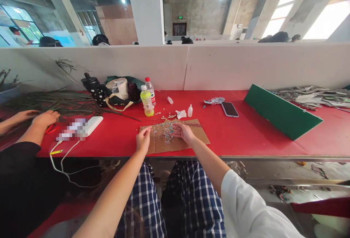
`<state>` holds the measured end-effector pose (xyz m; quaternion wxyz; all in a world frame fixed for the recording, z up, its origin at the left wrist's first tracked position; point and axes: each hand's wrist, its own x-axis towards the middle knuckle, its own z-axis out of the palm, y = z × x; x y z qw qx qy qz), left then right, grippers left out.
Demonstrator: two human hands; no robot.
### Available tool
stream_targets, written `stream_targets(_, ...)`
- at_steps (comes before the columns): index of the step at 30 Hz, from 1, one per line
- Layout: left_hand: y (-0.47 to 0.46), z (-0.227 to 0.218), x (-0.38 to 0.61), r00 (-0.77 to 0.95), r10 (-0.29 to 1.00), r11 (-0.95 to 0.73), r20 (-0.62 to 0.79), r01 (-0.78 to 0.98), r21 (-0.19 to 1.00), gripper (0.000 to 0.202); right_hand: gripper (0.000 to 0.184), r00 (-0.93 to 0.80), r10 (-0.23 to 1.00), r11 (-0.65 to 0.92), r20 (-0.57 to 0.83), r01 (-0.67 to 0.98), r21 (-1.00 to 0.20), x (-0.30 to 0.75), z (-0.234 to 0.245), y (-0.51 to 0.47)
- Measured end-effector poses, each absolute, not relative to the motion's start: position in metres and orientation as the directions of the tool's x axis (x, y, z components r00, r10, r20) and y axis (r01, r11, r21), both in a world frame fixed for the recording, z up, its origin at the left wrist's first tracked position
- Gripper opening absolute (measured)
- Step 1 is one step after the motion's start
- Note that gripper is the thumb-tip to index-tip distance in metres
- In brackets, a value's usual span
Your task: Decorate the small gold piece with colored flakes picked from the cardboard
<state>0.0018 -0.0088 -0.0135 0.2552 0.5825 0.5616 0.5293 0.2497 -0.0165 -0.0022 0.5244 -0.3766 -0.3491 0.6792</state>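
Note:
A piece of brown cardboard (198, 133) lies on the red table before me, with a scatter of tiny, shiny blue and pale bits (167, 136) on it. My left hand (143, 140) is at the cardboard's left side, thumb and fingertips pressed together; anything between them is too small to make out. My right hand (183, 132) reaches over the right part of the cardboard, fingers stretched out beside the bits. A thin stick-like tool (196, 124) lies along the back edge. Just behind are a small white dropper bottle (190, 110) and crumpled white tissue (181, 114).
Two drink bottles (147, 102), a bag (120, 93) and a black tumbler (94, 88) stand at back left. A phone (230, 109) and a green board (281, 111) are on the right. At left, another person's hands (45, 118) work near a white power bank (94, 125) with cables.

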Motion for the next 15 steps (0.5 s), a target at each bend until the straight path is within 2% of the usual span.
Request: stream_targets(15, -0.0127, -0.0092, 0.0103, -0.077, 0.939, -0.248, 0.336, 0.528, 0.812, 0.032, 0.031, -0.091, 0.991, -0.134, -0.099, -0.619, -0.774, 0.2569, -0.0002, -0.0246)
